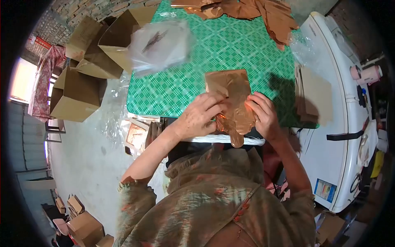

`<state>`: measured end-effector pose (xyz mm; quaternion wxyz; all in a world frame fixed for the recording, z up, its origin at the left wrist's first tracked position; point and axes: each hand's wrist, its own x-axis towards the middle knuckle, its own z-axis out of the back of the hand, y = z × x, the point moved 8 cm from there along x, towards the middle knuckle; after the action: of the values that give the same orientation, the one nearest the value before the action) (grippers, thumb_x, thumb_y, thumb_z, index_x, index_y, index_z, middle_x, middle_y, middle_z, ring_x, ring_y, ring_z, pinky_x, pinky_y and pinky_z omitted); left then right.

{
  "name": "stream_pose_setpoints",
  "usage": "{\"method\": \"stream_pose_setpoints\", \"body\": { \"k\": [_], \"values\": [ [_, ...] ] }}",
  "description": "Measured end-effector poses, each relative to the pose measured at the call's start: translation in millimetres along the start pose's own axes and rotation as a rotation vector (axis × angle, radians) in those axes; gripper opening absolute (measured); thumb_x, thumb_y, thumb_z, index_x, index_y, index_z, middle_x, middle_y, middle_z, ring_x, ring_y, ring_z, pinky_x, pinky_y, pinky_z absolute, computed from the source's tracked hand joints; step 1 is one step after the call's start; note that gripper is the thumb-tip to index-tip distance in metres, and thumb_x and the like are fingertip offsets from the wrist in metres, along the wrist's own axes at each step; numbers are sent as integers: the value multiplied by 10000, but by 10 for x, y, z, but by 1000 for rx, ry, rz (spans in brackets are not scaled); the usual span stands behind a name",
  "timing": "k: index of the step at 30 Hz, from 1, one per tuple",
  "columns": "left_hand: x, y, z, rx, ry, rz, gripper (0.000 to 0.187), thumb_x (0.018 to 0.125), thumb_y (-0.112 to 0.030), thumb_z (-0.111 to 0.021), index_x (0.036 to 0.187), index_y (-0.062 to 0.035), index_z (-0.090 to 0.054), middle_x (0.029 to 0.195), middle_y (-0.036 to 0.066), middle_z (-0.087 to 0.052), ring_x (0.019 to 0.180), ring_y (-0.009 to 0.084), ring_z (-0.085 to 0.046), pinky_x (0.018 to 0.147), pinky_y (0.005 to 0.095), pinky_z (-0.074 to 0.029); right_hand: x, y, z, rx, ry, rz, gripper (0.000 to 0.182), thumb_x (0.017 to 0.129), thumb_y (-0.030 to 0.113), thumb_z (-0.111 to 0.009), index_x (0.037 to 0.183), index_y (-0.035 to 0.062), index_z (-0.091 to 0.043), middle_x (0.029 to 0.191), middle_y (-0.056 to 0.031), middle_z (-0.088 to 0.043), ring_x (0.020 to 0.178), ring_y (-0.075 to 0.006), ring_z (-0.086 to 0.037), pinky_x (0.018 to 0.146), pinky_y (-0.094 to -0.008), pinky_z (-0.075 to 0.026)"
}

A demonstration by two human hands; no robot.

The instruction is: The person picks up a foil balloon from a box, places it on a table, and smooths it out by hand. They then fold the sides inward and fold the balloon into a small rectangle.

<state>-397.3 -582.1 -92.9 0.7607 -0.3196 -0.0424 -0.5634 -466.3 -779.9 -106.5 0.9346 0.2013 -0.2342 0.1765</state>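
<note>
A shiny copper-coloured foil piece point(232, 92) lies at the near edge of the green checked table. Its far part is a flat rectangle, while the near part is crumpled and ends in a rounded tab hanging over the edge. My left hand point(201, 115) grips the foil's left side between thumb and curled fingers. On the opposite side, my right hand point(262, 113) has its fingers bent onto the foil's right edge, with the thumb mostly hidden. More crumpled copper foil pieces point(247, 10) lie at the table's far end.
A stack of clear plastic bags point(160, 47) sits on the table's far left. Open cardboard boxes point(80, 90) stand left of the table point(156, 96). A white fridge point(329, 136) and cardboard sheets point(310, 96) flank the right side. White strands point(251, 141) run along the near edge.
</note>
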Motion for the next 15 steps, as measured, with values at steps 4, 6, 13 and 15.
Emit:
{"method": "stream_pose_setpoints", "body": {
  "k": [4,6,13,15],
  "values": [
    [9,68,251,-109,-13,-51,632,774,-95,-676,1398,-50,-591,1518,212,-524,1468,406,-465,1204,522,-404,-18,4,30,34,-23,-9,426,833,-104,-613,1247,-34,-688,1337,-164,-646,1352,-379,-564,1123,-466,-470],
    [22,336,254,-46,9,0,635,826,-72,-632,1456,-41,-556,1546,237,-503,1462,432,-469,1226,523,-395,-28,-14,-5,41,13,-23,431,847,-99,-618,1268,-33,-684,1357,-169,-639,1362,-380,-560,1129,-468,-474],
    [283,791,260,142,-87,18,533,914,1,-678,1436,-57,-587,1477,183,-592,1365,396,-578,1139,464,-507,-46,-81,-12,95,69,-88,454,884,-86,-574,1329,-33,-649,1418,-183,-603,1366,-398,-556,1147,-466,-467],
    [328,794,223,156,-71,6,511,924,-22,-697,1426,-60,-608,1448,166,-623,1336,383,-608,1113,452,-532,-60,-138,20,162,70,-159,476,902,-79,-558,1371,-30,-616,1432,-190,-589,1369,-411,-548,1150,-465,-461]
  ]
}}
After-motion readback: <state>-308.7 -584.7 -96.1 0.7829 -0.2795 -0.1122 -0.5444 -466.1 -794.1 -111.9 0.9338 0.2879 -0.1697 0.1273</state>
